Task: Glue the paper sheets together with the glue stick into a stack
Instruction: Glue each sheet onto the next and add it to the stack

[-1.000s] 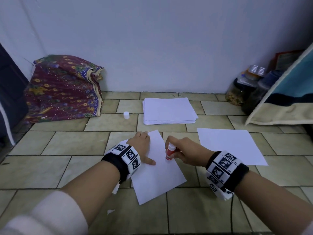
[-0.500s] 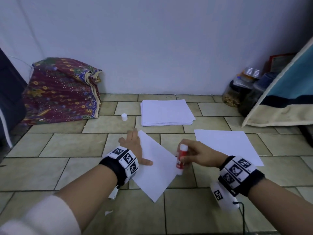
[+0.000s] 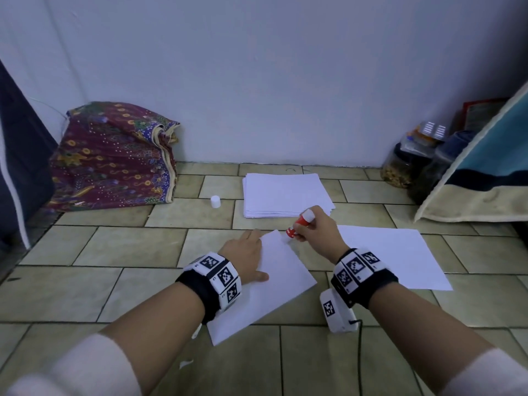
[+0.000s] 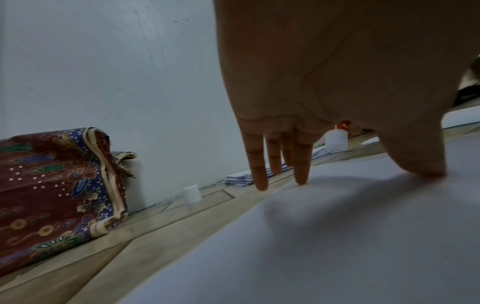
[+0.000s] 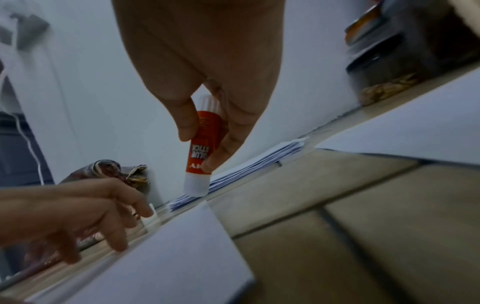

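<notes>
Left hand (image 3: 247,257) lies flat, fingers straight, pressing sheet (image 3: 274,287) to floor (image 3: 114,281). Right hand (image 3: 320,234) grips glue stick (image 3: 300,224), tip down at sheet's far corner. Paper stack (image 3: 285,194) lies far, cap (image 3: 215,201) to its left, second sheet (image 3: 400,255) to the right.

White sleeves (image 3: 94,364) are pushed up on both forearms. A black band (image 3: 200,290) is worn on the left wrist and another on the right wrist (image 3: 377,284); each is ringed by white blocks printed with black square markers (image 3: 224,277). A white marked box (image 3: 337,312) with a thin black cable (image 3: 359,355) is hung beneath the right band.
</notes>
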